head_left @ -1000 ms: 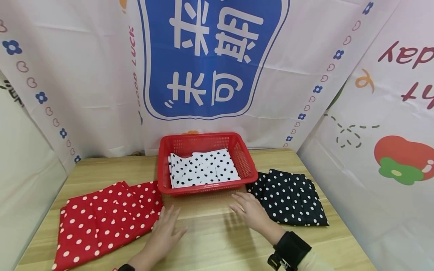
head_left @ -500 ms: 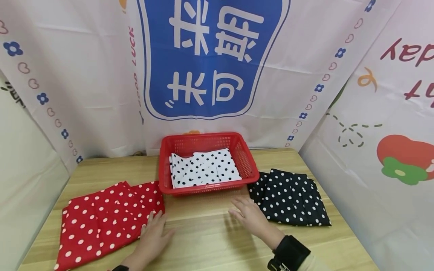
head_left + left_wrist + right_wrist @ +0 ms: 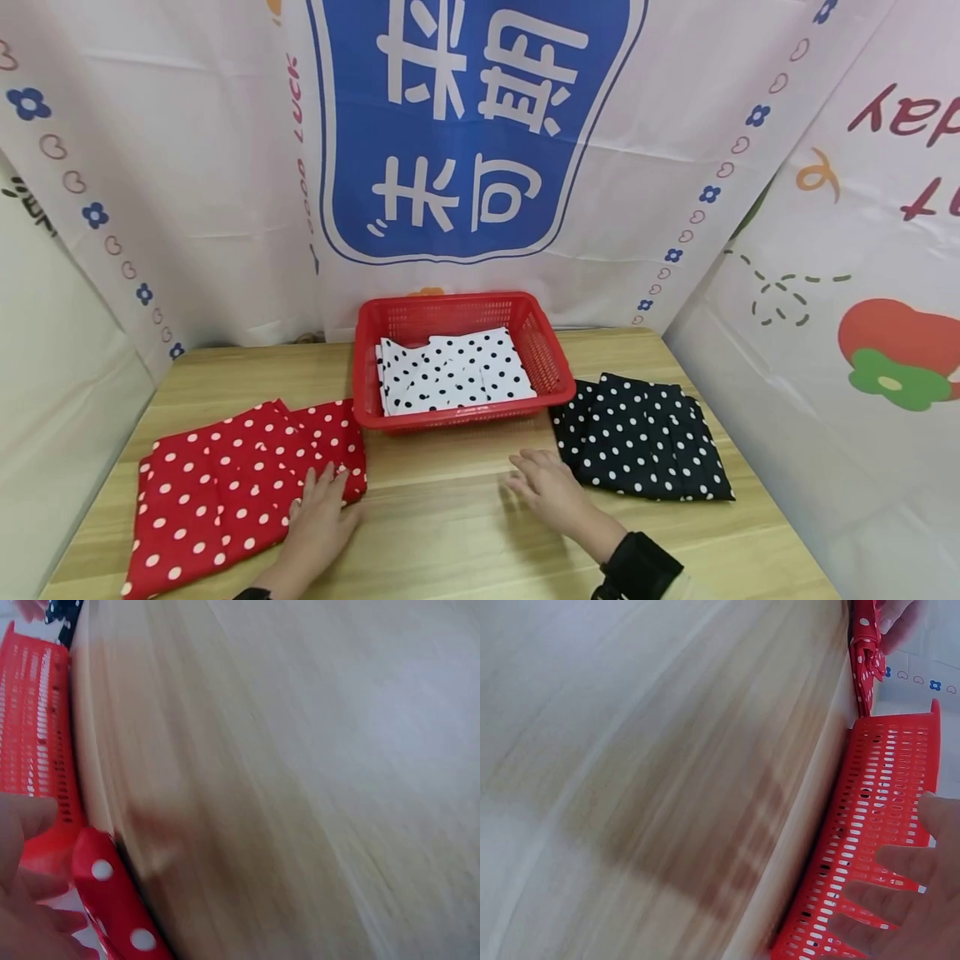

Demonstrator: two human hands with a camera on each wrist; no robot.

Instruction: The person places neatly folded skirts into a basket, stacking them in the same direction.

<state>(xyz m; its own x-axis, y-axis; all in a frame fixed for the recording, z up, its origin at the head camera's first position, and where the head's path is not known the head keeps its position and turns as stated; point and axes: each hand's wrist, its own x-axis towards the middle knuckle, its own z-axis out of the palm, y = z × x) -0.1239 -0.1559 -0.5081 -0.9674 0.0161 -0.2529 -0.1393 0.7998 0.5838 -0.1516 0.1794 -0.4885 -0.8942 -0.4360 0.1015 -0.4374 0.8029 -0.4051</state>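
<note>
The left hand (image 3: 318, 521) is laid flat, fingers straight and slightly spread, on the near right corner of the red cloth (image 3: 225, 483); nothing is gripped by it. The red cloth, dotted white, is spread on the left part of the table (image 3: 465, 533), its right edge just beside the near left corner of the basket (image 3: 551, 358). In the left wrist view the folded edge of the red cloth (image 3: 112, 900) is seen beside the fingers (image 3: 22, 900), with the basket wall (image 3: 37, 735) just beyond.

The right hand (image 3: 551, 492) is held open above or on the bare table, fingers straight and spread; whether the wood is touched cannot be told. It lies just left of the black cloth (image 3: 645, 450), near its left edge but apart from it. In the right wrist view the fingers (image 3: 922, 900) are seen spread before the basket wall (image 3: 877, 825), with the red cloth (image 3: 866, 652) far behind.

The black cloth, dotted white, is laid folded on the right part of the table, its far left corner close against the basket. The red basket is set at the middle, towards the far edge, and a white cloth (image 3: 450, 375) with black dots is lain folded inside it. A printed backdrop (image 3: 465, 125) is hung behind the table.
</note>
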